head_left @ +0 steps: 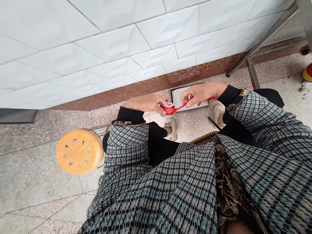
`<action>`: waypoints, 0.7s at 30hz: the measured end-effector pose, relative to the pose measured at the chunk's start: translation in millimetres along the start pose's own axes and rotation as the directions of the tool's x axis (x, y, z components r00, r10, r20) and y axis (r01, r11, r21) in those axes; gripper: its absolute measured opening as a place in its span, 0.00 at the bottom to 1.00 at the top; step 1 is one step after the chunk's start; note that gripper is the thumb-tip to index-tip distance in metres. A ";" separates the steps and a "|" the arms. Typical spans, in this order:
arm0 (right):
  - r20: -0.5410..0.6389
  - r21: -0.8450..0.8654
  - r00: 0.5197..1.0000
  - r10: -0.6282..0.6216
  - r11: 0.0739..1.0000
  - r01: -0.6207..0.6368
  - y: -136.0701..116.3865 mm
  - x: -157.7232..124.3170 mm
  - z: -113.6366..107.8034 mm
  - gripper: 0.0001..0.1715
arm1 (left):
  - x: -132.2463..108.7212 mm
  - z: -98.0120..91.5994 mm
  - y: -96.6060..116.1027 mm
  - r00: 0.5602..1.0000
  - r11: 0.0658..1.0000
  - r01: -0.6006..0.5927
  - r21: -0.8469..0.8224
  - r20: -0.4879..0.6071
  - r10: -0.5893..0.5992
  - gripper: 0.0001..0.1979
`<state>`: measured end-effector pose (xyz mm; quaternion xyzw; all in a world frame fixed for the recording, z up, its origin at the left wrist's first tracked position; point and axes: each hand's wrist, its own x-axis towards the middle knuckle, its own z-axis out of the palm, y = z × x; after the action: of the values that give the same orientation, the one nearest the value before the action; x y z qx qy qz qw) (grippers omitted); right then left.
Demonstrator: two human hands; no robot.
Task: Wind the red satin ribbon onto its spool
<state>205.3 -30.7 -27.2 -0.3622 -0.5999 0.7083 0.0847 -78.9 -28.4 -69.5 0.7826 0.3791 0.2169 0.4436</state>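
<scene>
- Left grip [154,102] clasps a spool [168,110]; right grip [198,92] pinches the red ribbon [179,107] stretched from it.
- The step looks like drawing ribbon off; the next move seems to call for a steady spool and light tension between the grips.
- Beneath the right grip, a white panel [177,94] on speckled floor [190,125].
- Left of the left grip, an orange stool [79,151]; ahead of both, white wall tiles [168,31]; beyond the right, metal legs [253,74].

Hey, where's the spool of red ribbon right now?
In the head view, the spool is in the left hand near the picture's middle, its red ribbon running across to the right hand.
</scene>
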 end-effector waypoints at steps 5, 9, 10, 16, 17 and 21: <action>-0.001 -0.130 0.997 0.079 0.988 -0.079 -7.0 -14.4 -10.8 0.13 | 20.8 -41.1 15.2 0.931 0.994 0.113 0.010 0.348 -0.110 0.24; -0.204 -0.436 0.957 0.208 0.855 -0.279 -4.7 -11.9 -22.2 0.19 | 34.8 -62.1 44.5 0.730 0.985 0.137 0.105 0.661 -0.172 0.17; -0.313 -0.552 0.924 0.218 0.750 -0.364 -3.2 -8.8 -23.1 0.16 | 36.8 -63.4 50.0 0.708 0.981 0.144 0.131 0.679 -0.195 0.16; -0.371 -0.593 0.927 -0.049 0.781 -0.196 -3.1 12.9 -2.2 0.13 | 46.0 -45.2 55.8 0.641 0.961 0.106 0.256 0.721 -0.263 0.13; -0.325 -0.515 0.943 -0.066 0.849 -0.118 -4.9 15.7 4.5 0.13 | 47.6 -41.2 55.2 0.638 0.958 0.103 0.266 0.722 -0.269 0.13; -0.218 -0.314 0.975 -0.036 0.949 -0.035 -10.1 24.0 28.4 0.11 | 51.2 -31.6 54.6 0.694 0.953 0.130 0.274 0.662 -0.285 0.18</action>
<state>167.4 -37.1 -27.4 -0.4474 -0.6924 0.5585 0.0922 -46.7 11.2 -6.3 0.7998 0.2914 -0.1843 0.4912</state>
